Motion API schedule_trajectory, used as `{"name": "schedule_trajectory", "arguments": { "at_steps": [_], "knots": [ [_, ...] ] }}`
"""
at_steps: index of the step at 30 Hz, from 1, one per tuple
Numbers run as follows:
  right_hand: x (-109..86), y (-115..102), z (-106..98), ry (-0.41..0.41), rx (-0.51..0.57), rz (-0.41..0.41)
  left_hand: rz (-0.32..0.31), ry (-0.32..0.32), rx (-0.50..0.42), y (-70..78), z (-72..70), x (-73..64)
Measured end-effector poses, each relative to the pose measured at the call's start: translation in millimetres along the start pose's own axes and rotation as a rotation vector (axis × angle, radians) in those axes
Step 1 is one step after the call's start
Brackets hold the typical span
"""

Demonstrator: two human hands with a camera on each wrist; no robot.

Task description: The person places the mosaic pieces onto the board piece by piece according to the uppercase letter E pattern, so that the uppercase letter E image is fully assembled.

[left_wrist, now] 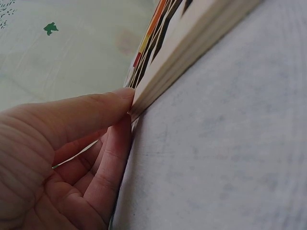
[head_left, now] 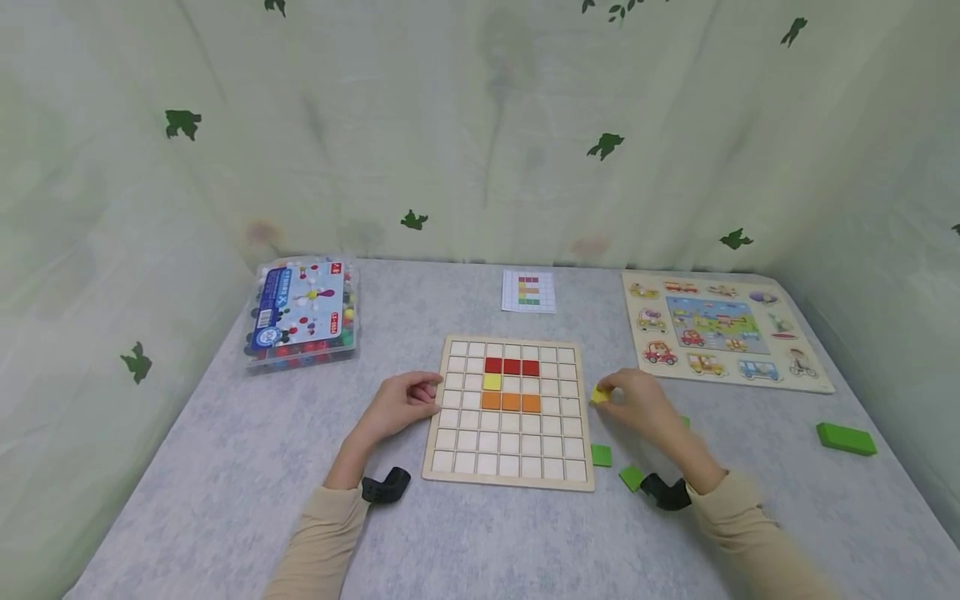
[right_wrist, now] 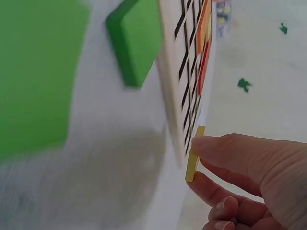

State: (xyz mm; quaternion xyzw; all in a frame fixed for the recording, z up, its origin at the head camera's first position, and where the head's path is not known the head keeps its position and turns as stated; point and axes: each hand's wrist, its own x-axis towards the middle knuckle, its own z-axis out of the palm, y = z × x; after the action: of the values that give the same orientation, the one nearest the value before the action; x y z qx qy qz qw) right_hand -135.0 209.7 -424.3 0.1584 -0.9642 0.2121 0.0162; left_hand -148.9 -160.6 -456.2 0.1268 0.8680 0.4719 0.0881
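Note:
A wooden grid board lies on the table, with red, yellow and orange square tiles in some of its cells. My left hand pinches the board's left edge between thumb and forefinger, as the left wrist view shows at the board's side. Just beyond the right edge, my right hand holds a yellow square tile between thumb and forefinger, slightly apart from the board. Green tiles lie near that hand: one green tile beside the board and another green tile by the wrist.
Behind the board lies a printed pattern card. A clear box of colored beads stands at back left. On the right are a wooden vehicle puzzle and a green block. A pale curtain hangs behind the table.

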Motion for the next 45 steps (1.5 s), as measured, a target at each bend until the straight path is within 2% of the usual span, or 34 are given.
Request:
{"name": "schedule_trajectory", "arguments": {
  "at_steps": [10,18,25,31,37,45],
  "knots": [
    [8.8,-46,14,-0.034,0.083,-0.075,0.013,0.003,0.002,-0.9,0.2,0.9],
    [17.9,-70,29,-0.050,0.083,-0.182,0.009,0.000,0.001,-1.0,-0.1,1.4],
    [22.6,-91,41,-0.085,0.106,-0.205,0.000,-0.002,-0.007,-0.6,-0.6,0.5],
    [25.6,-99,49,-0.088,0.114,-0.221,0.000,-0.004,-0.008,0.8,-0.5,0.4],
    [26.4,-102,53,-0.115,0.114,-0.204,-0.012,-0.013,-0.006,1.4,-0.3,-0.3],
    [30.6,-107,59,-0.097,0.083,-0.260,-0.003,-0.008,-0.005,2.6,-0.8,0.6]
  ]
}}
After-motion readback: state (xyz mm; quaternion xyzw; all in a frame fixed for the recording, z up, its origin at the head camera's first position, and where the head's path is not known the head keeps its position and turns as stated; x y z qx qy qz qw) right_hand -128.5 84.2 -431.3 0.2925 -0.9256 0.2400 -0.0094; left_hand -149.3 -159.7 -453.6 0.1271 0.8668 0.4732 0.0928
